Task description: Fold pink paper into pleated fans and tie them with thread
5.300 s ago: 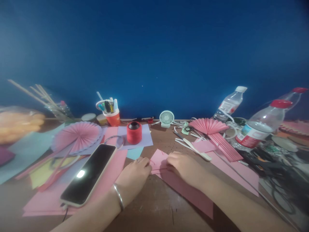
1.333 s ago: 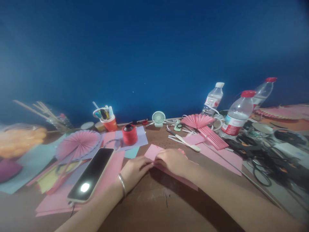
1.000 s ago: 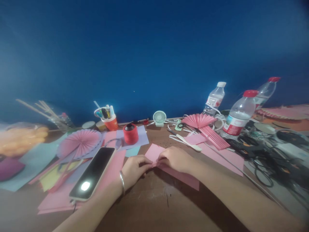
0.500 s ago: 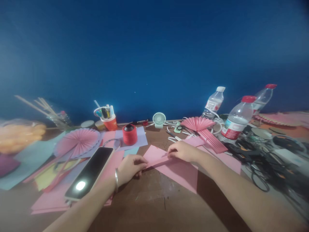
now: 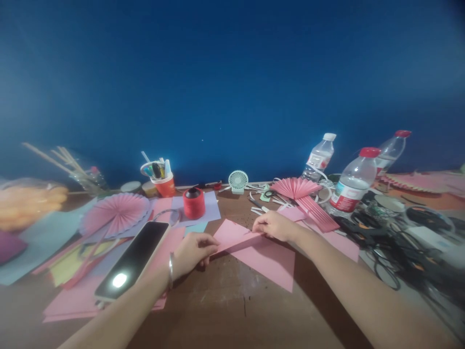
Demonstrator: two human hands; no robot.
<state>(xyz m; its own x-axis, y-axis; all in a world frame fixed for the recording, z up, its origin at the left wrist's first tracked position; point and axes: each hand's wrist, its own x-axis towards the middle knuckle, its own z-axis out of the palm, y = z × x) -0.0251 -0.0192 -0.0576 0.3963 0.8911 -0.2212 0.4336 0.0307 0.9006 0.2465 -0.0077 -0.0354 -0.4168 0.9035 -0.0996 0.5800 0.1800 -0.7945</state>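
Note:
A pink sheet of paper (image 5: 272,261) lies on the brown table with a narrow strip folded up along its upper left part. My left hand (image 5: 194,252), with a silver bangle at the wrist, pinches the left end of that folded strip between thumb and fingers. At the strip's right part, my right hand (image 5: 274,226) has its fingers closed on the paper; its thumb is mostly hidden. Beyond the hands stand a red spool of thread (image 5: 193,206) and a small mint-green fan (image 5: 238,182).
A phone (image 5: 132,261) rests on pink sheets at the left, beside a pleated paper rosette (image 5: 116,213). A red cup of pens (image 5: 164,184) stands behind. Rightward are a pleated pink fan (image 5: 296,188), bottles (image 5: 350,186) and tangled black cables (image 5: 395,242).
My left hand has shifted slightly left along with the paper's left end. The whole view has moved a little; both hands still hold the sheet.

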